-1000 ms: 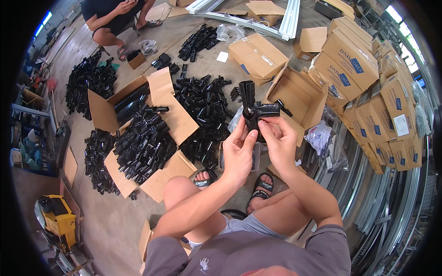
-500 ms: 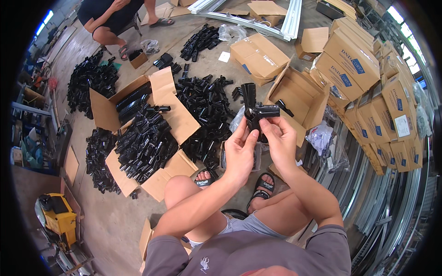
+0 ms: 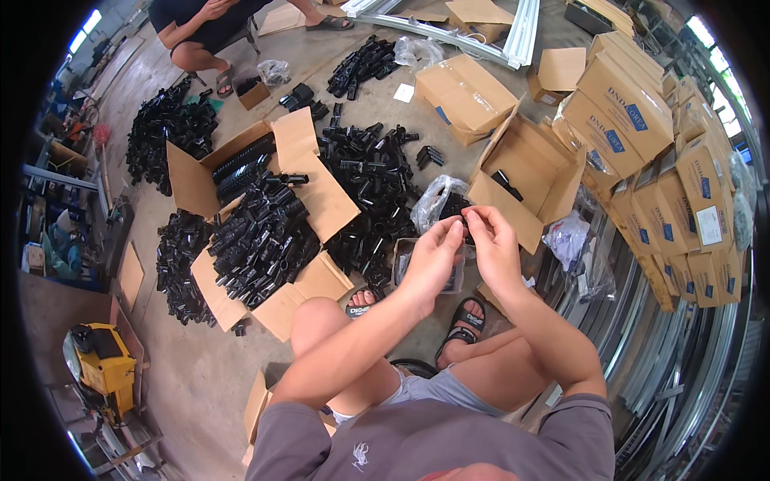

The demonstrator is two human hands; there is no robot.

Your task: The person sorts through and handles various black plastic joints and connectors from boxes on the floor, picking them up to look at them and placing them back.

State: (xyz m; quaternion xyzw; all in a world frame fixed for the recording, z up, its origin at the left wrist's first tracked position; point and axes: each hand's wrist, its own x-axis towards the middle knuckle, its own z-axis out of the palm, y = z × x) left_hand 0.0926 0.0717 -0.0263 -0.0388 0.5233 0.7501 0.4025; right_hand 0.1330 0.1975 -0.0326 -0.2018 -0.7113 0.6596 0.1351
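Observation:
Both my hands meet in front of me, above a small clear tub (image 3: pixel 455 276). My left hand (image 3: pixel 433 255) is closed with its thumb and fingers pinched. My right hand (image 3: pixel 496 244) is closed too, its fingertips almost touching the left ones. A black fitting (image 3: pixel 455 206) shows dark just beyond the fingertips, mostly hidden by my hands; its shape is hard to make out there. Right beside it lies a clear plastic bag (image 3: pixel 434 200). An open cardboard box (image 3: pixel 549 167) just beyond my right hand holds a loose black piece (image 3: pixel 507 185).
Left of my hands, an opened carton (image 3: pixel 330 200) overflows with black tubular fittings (image 3: pixel 261 244). More piles (image 3: pixel 369 180) cover the floor around it. Stacked cartons (image 3: pixel 622 120) and long metal profiles (image 3: pixel 674 377) line the right. A person (image 3: pixel 204 36) sits at the far left. A yellow machine (image 3: pixel 108 369) stands left.
My hands have lowered slightly and drawn together. The black fitting, which stood up plainly above my fingers with two arms showing, is now mostly hidden. The whole view has shifted a little.

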